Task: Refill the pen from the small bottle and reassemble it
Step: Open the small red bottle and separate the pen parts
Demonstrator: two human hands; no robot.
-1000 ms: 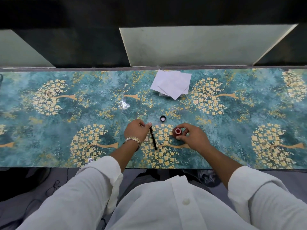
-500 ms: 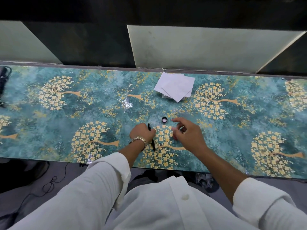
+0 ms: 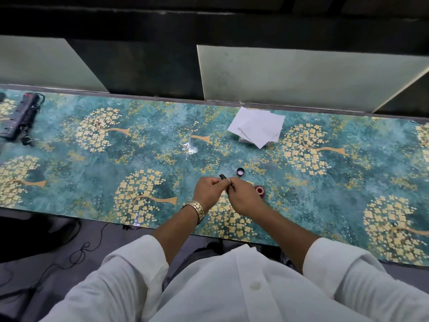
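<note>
- Head view: both hands, left hand (image 3: 207, 191) and right hand (image 3: 243, 196), grip the black pen (image 3: 223, 177) above the desk (image 3: 92, 163).
- The open small bottle (image 3: 260, 190) stands just beside the right hand; its cap (image 3: 240, 171) lies nearby.

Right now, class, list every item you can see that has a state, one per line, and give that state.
Pen: lifted off the table, gripped by both hands.
Left hand: curled round the pen.
Right hand: pinching the pen.
Small bottle: upright, open.
Cap: off, lying beyond the bottle.
Papers: loosely stacked, untouched.
</note>
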